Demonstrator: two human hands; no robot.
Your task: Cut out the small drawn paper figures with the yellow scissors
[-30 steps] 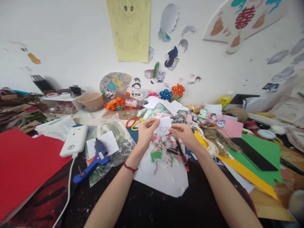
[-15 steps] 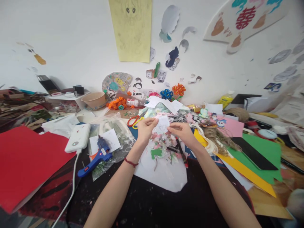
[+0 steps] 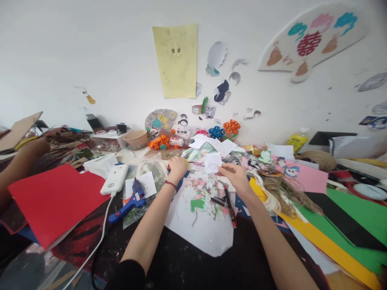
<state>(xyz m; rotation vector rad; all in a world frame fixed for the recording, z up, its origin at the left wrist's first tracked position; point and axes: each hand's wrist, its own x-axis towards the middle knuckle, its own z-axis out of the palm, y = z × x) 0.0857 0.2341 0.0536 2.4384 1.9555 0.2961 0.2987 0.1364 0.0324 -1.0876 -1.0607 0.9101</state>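
My right hand point(image 3: 234, 176) pinches the right edge of a small white paper piece point(image 3: 213, 162) with a faint line drawing on it. The piece is held up above a heap of paper scraps. My left hand point(image 3: 177, 167) is closed over the scissors point(image 3: 186, 162), whose blades I cannot see; only bits of the yellow and red handles show around the fingers. Under the scraps point(image 3: 198, 204) lies a large white sheet point(image 3: 208, 237). A black-and-red pen point(image 3: 230, 207) rests on its right side.
A blue glue gun point(image 3: 130, 203) and a white power bank point(image 3: 115, 179) with a cable lie left, near red paper point(image 3: 57, 197). Twine point(image 3: 276, 191), yellow, green and pink paper point(image 3: 308, 177) and a black phone-like slab lie right. Another person's hand point(image 3: 34, 149) holds cardboard at far left.
My left hand has let go of the drawn paper and moved left onto the scissors. My right hand still holds the paper. The view has shifted up and left, bringing another person's arm into sight.
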